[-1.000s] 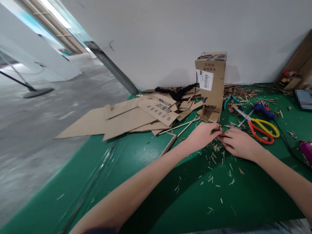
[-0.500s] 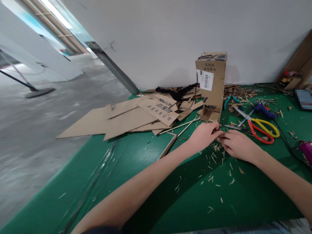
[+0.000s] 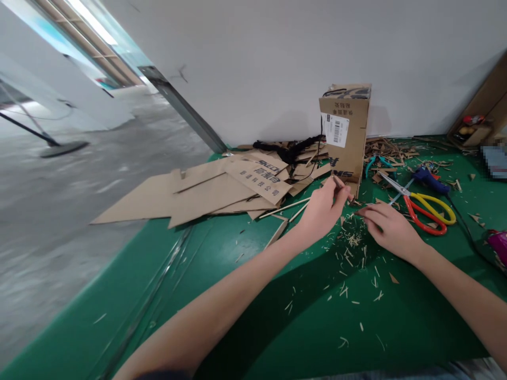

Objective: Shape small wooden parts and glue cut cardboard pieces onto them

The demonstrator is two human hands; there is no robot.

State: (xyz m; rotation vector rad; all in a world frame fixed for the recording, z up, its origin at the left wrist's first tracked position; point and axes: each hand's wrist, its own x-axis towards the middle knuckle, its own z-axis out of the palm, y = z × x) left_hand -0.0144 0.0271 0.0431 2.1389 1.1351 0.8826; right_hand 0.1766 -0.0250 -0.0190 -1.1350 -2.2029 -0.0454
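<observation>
My left hand (image 3: 322, 207) is closed in a pinch in front of the lower part of an upright cardboard box (image 3: 347, 140). What its fingers hold, if anything, is too small to make out. To its right, my right hand (image 3: 390, 228) hovers low over the table with thumb and fingers pinched together. A tiny brownish bit shows at its fingertips, but its kind is unclear. Between and below the hands lie pale shavings (image 3: 352, 240). Thin wooden sticks (image 3: 283, 207) pass behind my left wrist.
Flat cardboard sheets (image 3: 206, 192) cover the table's back left. Scissors with red and yellow handles (image 3: 430, 211), a blue glue gun (image 3: 431, 180) and teal-handled pliers (image 3: 380, 162) lie to the right, near cardboard scraps (image 3: 390, 148). A wall stands behind the green table (image 3: 253, 306).
My hands, which were together, have come apart. The left has moved left and slightly up towards the box's base; the right has stayed nearly in place.
</observation>
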